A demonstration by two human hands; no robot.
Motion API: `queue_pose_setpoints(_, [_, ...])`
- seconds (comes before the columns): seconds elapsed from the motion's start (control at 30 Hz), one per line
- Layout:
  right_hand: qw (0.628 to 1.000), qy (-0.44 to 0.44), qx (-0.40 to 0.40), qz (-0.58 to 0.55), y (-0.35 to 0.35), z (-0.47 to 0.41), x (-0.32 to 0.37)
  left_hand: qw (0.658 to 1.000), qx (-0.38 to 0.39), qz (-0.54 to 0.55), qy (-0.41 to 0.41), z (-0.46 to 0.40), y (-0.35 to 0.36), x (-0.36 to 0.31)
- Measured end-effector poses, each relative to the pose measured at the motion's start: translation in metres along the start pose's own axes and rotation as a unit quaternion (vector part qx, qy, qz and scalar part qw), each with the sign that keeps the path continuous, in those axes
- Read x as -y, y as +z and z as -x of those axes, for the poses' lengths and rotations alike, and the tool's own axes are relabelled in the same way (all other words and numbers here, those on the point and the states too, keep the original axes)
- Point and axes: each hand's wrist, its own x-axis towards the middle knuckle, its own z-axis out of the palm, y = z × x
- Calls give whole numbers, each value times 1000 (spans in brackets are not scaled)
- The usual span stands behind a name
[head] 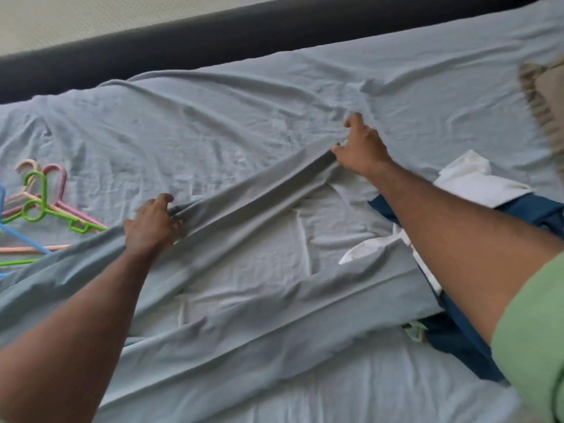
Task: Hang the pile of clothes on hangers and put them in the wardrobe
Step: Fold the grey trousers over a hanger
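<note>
- Both hands pinch one grey garment, stretched across the middle of the bed: left hand at lower left, right hand upper right.
- I'd keep the grey garment taut and straight before reaching for a hanger.
- Hangers at left edge: several, overlapping, exact count unclear.
- Pile at right: one white, one navy piece visible.

Plain grey trousers on a pale blue sheet; green, pink and blue hangers (left edge); navy and white garments (right); green sleeve; dark bed frame.
</note>
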Motion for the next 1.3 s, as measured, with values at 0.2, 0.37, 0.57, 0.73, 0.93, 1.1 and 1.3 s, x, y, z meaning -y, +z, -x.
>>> queue_pose_setpoints(0.2, [992,110,57,-24,17,-15,-9,993,37,106,-23,-9,-2,23])
queue_pose_setpoints(0.37, [991,115,28,-56,29,2,-27,995,5,93,-17,-16,-1,31])
queue_pose_setpoints(0.57, [951,12,122,-284,46,3,-50,999,-4,18,39,-25,5,5])
queue_pose_setpoints(0.73, [935,39,6,-351,39,12,-46,991,-19,107,84,-37,13,-49])
queue_pose_setpoints(0.93, [965,13,63,-254,42,23,-67,974,51,140,172,-53,15,-130])
queue_pose_setpoints(1.1, [960,17,52,-273,41,24,-84,968,81,128,198,-50,24,-187])
queue_pose_setpoints(1.3, [969,-87,67,-220,30,26,-78,956,161,158,187,-57,26,-226])
